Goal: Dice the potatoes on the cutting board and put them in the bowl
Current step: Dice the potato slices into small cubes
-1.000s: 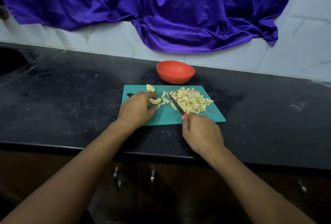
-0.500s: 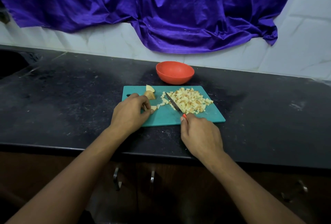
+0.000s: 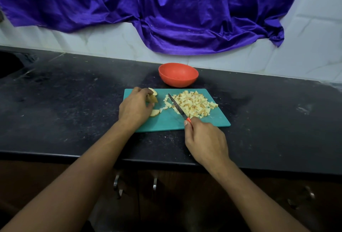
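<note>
Both forearms reach over counter (image 3: pixel 74 102); left hand (image 3: pixel 134 106) pinches potato wedge (image 3: pixel 154 99), right hand (image 3: pixel 205 137) grips knife (image 3: pixel 176 106) on board (image 3: pixel 166 123).

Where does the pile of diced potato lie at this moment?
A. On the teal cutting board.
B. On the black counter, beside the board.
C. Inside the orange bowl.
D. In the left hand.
A: the diced potato pile lies on the teal cutting board, right of the knife blade, while the orange bowl behind it shows no pieces.
</note>
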Tool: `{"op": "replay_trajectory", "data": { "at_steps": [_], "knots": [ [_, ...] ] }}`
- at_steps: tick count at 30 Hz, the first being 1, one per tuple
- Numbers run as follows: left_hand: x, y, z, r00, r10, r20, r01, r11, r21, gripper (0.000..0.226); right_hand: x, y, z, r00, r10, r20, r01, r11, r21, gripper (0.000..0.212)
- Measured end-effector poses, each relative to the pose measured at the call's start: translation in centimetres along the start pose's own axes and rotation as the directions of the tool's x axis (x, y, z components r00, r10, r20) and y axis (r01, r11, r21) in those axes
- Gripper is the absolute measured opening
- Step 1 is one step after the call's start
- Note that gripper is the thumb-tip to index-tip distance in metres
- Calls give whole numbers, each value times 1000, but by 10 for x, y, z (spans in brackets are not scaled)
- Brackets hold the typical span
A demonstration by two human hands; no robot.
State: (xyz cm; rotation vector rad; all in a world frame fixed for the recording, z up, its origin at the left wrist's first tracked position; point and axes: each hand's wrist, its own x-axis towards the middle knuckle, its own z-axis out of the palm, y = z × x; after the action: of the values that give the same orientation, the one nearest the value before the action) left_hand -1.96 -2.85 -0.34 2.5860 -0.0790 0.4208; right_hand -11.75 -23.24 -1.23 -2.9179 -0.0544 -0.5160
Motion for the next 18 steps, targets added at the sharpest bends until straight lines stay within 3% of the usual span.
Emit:
{"op": "replay_trajectory", "data": {
  "at_steps": [4,14,18],
  "knots": [
    [-1,-1,2,999,1,-48,-2,1000,-28,15,1,0,0,1000,3,4,-3,1000,-4,38],
    [-6,-1,2,986,50,-157,-54,998,-26,5,-1,-1,-3,1000,4,8,-4,1000,4,38],
    [-8,1,2,989,97,-112,-95,995,20,9,-1,-1,-3,1000,2,12,-2,1000,0,38]
  ]
}}
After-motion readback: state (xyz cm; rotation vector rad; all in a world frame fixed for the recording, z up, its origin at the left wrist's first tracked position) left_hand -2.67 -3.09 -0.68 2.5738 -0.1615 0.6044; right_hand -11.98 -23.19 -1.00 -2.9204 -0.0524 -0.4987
